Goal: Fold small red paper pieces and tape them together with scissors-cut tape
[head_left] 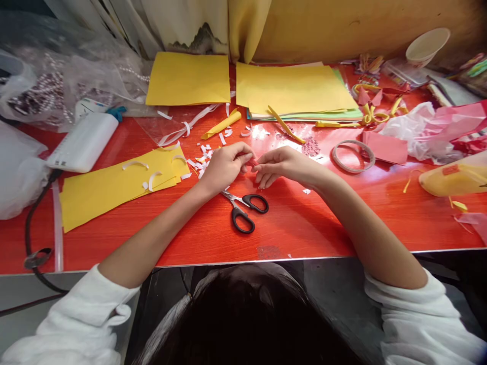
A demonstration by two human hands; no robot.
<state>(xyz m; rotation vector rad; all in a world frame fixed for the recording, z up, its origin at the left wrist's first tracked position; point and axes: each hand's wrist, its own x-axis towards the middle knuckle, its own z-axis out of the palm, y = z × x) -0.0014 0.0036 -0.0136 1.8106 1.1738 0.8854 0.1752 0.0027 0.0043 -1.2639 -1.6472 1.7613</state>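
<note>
Pinching sm. red piece w/ L hand & R hand, almost no gap; could tear it via uneven tug.

Single head-worn view, facing forward and steeply down across the red tabletop, close above the fingers near mid-frame, wide enough for white sleeves at the lower corners, yellowish wall at top.
</note>
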